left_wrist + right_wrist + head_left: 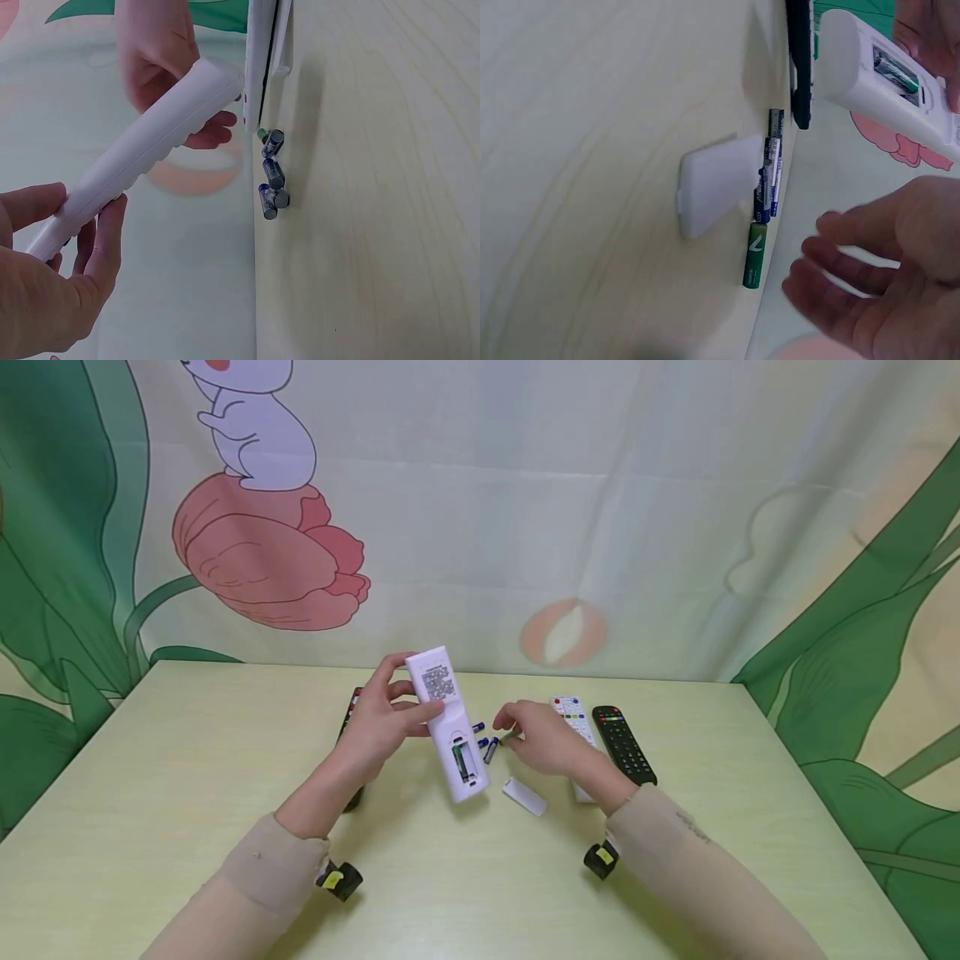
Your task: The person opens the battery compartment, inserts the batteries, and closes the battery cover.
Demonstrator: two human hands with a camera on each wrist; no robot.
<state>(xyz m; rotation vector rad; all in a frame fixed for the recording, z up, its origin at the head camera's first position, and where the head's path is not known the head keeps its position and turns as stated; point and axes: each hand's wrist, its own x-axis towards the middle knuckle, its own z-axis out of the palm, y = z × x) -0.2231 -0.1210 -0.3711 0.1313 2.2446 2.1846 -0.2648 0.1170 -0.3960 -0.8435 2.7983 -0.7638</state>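
Observation:
My left hand (371, 727) grips a white remote control (454, 718) above the table, its back turned up and its battery compartment uncovered. One green battery (894, 71) sits in that compartment, and the slot beside it is bare. To the right, my right hand (542, 739) hovers with loosely bent fingers and nothing between them. Below those fingers a loose green battery (754, 256) lies on the table. Several blue batteries (763, 191) lie close by it. The white battery cover (524, 797) rests on the table nearer to me.
Right of the batteries lie a second white remote (572, 714), partly behind my right arm, and a black remote (624, 743). Another black remote (353, 797) shows from under my left hand. A printed curtain (465, 527) hangs behind the table's (225, 735) far edge.

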